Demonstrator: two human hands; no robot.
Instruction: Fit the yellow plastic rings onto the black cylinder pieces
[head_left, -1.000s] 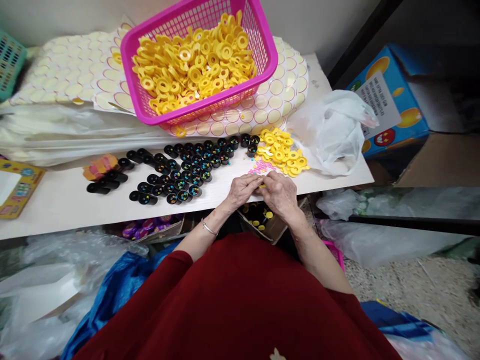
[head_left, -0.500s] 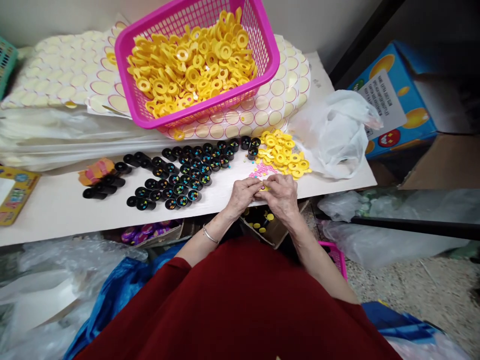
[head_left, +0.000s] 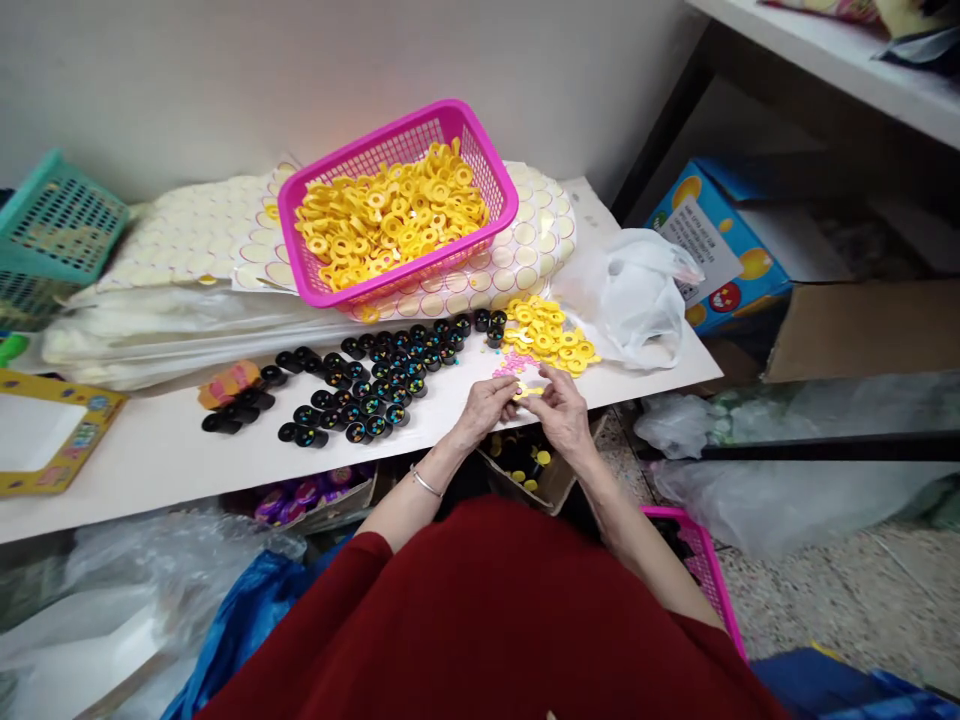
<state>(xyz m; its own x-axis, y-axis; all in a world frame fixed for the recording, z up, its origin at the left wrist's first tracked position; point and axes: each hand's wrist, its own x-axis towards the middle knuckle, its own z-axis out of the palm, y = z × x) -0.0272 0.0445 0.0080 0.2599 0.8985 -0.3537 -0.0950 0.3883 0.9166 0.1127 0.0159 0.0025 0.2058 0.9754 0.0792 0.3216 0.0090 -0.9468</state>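
Near the table's front edge my left hand point(head_left: 486, 410) pinches one end of a small yellow plastic ring piece point(head_left: 529, 391). My right hand point(head_left: 561, 412) has thumb and fingers closed on its other end, partly covering it. Just beyond my fingertips lie small pink beads point(head_left: 516, 362), scattered on the tabletop. A loose pile of yellow ring pieces point(head_left: 551, 335) is right behind them. To the left stand many small black cups point(head_left: 375, 405) with coloured beads inside; some of the cups lie on their sides.
A pink basket point(head_left: 296, 270) full of yellow ring pieces rests on sheets of round stickers point(head_left: 544, 215). White plastic bags point(head_left: 637, 300) and a blue carton point(head_left: 720, 250) are at right. Below the table edge is an open box point(head_left: 555, 490) with black and yellow pieces.
The view has tilted upward, so the table shows lower and more shelf appears. My right fingers have drawn slightly apart from the left, exposing more of the yellow ring piece.
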